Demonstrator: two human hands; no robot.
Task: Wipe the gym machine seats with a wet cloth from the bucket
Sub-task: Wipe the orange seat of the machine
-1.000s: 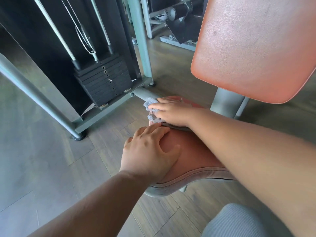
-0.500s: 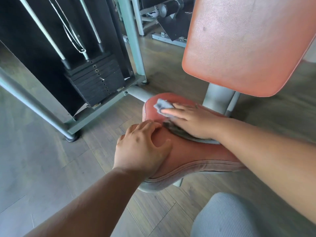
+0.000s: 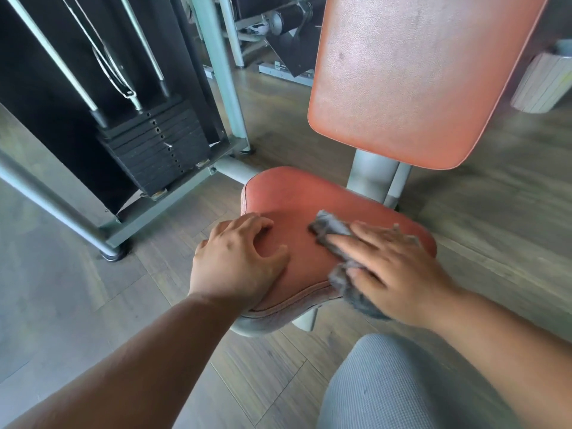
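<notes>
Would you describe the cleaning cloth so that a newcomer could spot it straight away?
Start at the large orange backrest, then drop to the orange seat below it. On the seat's near right part the right hand presses flat on the cloth, the only crumpled grey fabric on that smooth orange padding.

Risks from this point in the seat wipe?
1. The cloth is bunched under the flat right hand, with part hanging off the near edge of the seat; it may slip out, as there is no grip on it.
2. The left hand covers the seat's left side, so that patch may go unwiped.
3. The backrest may be skipped.
</notes>
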